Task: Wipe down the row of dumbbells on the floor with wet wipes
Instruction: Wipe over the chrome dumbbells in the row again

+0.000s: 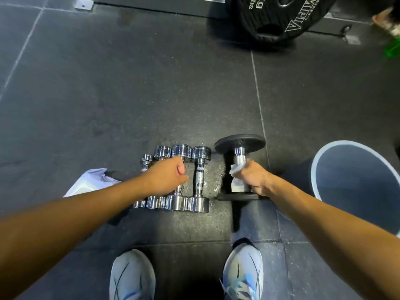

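Observation:
Several chrome dumbbells (199, 180) lie side by side on the dark rubber floor. To their right lies a larger dumbbell with black plates (240, 144). My right hand (253, 178) grips that dumbbell's chrome handle through a white wet wipe (236, 168). My left hand (168, 176) is closed in a fist over the handle of the third chrome dumbbell; whether the fingers wrap the handle is hidden. The floor around the dumbbells looks wet.
A white wipes packet (91, 182) lies left of the row, partly under my left forearm. A blue-grey round bin (355, 180) stands at the right. A big black weight plate (275, 16) leans at the top. My two shoes (132, 276) are at the bottom.

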`<action>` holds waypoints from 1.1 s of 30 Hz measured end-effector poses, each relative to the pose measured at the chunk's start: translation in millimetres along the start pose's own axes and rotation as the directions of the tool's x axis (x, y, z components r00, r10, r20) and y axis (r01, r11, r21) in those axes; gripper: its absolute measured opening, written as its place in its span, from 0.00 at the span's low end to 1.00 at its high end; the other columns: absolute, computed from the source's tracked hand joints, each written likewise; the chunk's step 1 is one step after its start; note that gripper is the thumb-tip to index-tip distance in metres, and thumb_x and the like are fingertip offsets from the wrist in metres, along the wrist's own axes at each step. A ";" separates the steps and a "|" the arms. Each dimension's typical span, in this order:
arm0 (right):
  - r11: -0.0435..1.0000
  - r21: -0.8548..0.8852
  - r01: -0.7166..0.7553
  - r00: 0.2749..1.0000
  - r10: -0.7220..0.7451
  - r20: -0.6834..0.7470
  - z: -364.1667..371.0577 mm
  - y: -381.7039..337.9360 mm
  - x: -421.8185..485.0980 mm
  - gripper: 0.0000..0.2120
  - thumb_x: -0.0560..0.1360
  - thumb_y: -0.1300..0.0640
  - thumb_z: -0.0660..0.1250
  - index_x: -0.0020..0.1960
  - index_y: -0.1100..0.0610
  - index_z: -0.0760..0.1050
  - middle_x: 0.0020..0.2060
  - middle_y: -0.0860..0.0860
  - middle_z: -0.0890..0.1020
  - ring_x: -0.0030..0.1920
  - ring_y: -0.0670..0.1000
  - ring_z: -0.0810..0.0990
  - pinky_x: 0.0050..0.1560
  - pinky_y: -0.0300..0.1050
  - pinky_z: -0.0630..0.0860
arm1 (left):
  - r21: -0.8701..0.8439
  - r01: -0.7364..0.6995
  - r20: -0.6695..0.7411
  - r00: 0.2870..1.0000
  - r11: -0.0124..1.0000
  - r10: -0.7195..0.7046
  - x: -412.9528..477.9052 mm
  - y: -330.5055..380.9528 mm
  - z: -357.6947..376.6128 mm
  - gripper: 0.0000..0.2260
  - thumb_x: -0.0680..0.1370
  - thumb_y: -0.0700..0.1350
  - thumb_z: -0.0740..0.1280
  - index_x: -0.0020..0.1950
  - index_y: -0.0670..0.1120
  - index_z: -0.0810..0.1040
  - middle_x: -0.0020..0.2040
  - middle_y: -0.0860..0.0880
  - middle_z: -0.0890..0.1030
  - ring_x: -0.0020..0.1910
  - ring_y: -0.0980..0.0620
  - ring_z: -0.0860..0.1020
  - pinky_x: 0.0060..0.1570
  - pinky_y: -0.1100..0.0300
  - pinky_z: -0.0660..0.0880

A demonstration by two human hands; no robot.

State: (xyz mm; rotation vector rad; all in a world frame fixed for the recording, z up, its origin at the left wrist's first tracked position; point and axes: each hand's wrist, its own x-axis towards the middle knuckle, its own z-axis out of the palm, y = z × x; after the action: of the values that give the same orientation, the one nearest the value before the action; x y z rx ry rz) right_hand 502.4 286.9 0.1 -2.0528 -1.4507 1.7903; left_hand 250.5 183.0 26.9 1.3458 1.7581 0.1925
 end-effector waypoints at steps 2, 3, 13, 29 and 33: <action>1.000 -0.006 -0.016 1.000 0.016 0.003 -0.7 -1.5 2.5 0.09 0.76 0.70 0.68 0.56 0.65 0.78 0.48 0.58 0.81 0.48 0.53 0.81 0.59 0.56 0.80 | 0.029 0.079 -0.020 0.997 0.996 -0.079 9.1 -13.7 5.6 0.07 0.80 0.47 0.69 0.46 0.47 0.73 0.44 0.46 0.82 0.42 0.48 0.79 0.47 0.50 0.77; 1.000 -0.013 -0.027 1.000 0.027 0.006 -1.9 -1.3 3.3 0.09 0.76 0.70 0.68 0.55 0.65 0.79 0.48 0.58 0.82 0.49 0.54 0.82 0.60 0.57 0.80 | 0.055 0.132 -0.042 0.991 0.990 -0.130 12.2 -20.7 5.7 0.07 0.80 0.47 0.69 0.48 0.46 0.73 0.45 0.46 0.82 0.44 0.46 0.79 0.48 0.51 0.76; 0.995 -0.099 0.013 1.000 -0.011 0.017 8.6 15.1 -0.8 0.06 0.76 0.66 0.69 0.52 0.61 0.79 0.48 0.61 0.83 0.47 0.57 0.82 0.52 0.57 0.80 | -0.151 0.490 -0.128 0.851 0.859 -0.508 16.8 -114.5 12.2 0.17 0.77 0.52 0.70 0.35 0.43 0.74 0.37 0.41 0.81 0.42 0.41 0.81 0.41 0.56 0.73; 0.987 -0.158 0.017 1.000 -0.013 0.025 12.2 20.2 7.3 0.17 0.73 0.59 0.68 0.58 0.65 0.73 0.47 0.59 0.81 0.49 0.58 0.82 0.52 0.57 0.81 | -0.005 0.351 -0.188 0.919 0.936 -0.346 35.2 -116.8 -1.2 0.10 0.80 0.47 0.69 0.51 0.40 0.74 0.52 0.37 0.81 0.51 0.40 0.78 0.49 0.53 0.72; 0.938 -0.345 -0.018 0.996 -0.013 -0.086 28.7 10.1 -9.4 0.14 0.81 0.62 0.62 0.63 0.55 0.62 0.50 0.56 0.72 0.51 0.58 0.74 0.49 0.51 0.71 | -0.035 0.367 -0.192 0.910 0.930 -0.367 30.4 -121.1 6.6 0.13 0.79 0.48 0.70 0.40 0.46 0.69 0.41 0.44 0.78 0.44 0.43 0.76 0.41 0.55 0.68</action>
State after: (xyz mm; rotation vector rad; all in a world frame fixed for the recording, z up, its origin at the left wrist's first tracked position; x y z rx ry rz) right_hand 486.6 260.5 -8.2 -2.2525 -1.8481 1.5093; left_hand 169.8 157.7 -65.2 0.9974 2.1425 0.1151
